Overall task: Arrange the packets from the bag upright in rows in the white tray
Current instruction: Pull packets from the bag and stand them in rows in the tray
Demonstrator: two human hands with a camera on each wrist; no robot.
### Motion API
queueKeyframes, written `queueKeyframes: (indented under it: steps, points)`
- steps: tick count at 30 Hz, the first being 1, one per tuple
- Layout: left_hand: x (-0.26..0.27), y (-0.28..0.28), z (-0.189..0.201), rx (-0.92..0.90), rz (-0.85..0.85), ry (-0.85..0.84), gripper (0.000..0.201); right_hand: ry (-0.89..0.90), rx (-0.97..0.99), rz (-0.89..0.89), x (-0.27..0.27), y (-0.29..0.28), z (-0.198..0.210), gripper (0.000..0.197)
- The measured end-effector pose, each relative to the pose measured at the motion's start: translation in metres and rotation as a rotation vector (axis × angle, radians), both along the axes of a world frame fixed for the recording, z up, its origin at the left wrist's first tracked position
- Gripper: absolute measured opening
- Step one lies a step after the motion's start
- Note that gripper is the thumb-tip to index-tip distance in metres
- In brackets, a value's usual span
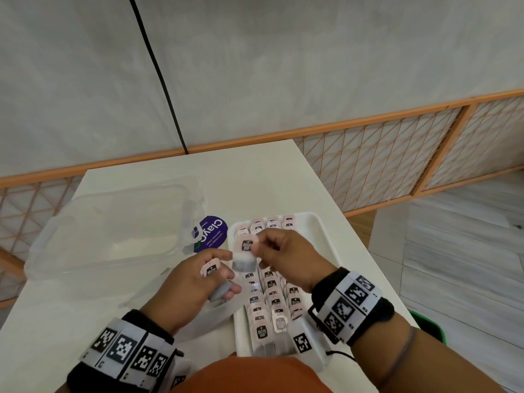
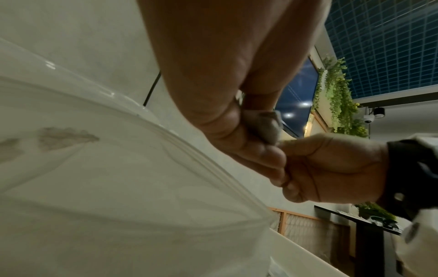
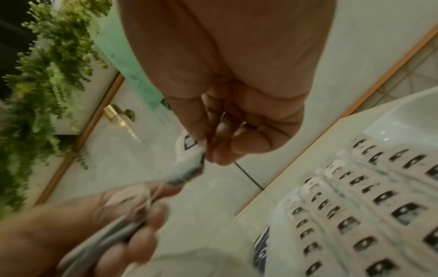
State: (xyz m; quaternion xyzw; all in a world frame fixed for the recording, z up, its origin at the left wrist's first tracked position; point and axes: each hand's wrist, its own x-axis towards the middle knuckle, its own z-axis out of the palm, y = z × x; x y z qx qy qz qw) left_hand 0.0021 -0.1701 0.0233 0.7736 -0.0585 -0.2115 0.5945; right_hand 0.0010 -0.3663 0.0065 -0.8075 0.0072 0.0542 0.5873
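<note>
A white tray (image 1: pixel 320 236) on the table holds several rows of upright pink-labelled tea packets (image 1: pixel 272 302). Over its left half, my right hand (image 1: pixel 261 248) pinches one packet (image 1: pixel 245 246) by its label, and the grey pouch hangs below. My left hand (image 1: pixel 218 275), just left of it, grips a small bunch of packets (image 1: pixel 211 269); its fingertips touch the hanging packet. The right wrist view shows the pinched packet (image 3: pixel 189 165), the left hand's bunch (image 3: pixel 113 236) and the tray rows (image 3: pixel 355 206). A clear zip bag (image 2: pixel 118 168) lies under my left wrist.
A clear plastic box (image 1: pixel 113 231) sits at the table's left, with a purple round label (image 1: pixel 211 234) beside the tray. The table's right edge runs close along the tray. A wooden lattice screen (image 1: pixel 382 165) stands behind the table.
</note>
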Motion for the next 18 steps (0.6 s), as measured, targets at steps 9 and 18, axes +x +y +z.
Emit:
queueKeyframes:
  steps: [9, 18]
  points:
    - [0.004, 0.010, -0.004, 0.067, 0.187, -0.076, 0.015, 0.292, -0.849, -0.124, 0.028, -0.067, -0.034, 0.019]
    - [0.002, 0.009, -0.003, 0.090, 0.184, -0.108, 0.015, 0.480, -1.166, 0.244, 0.032, -0.061, -0.050, 0.033]
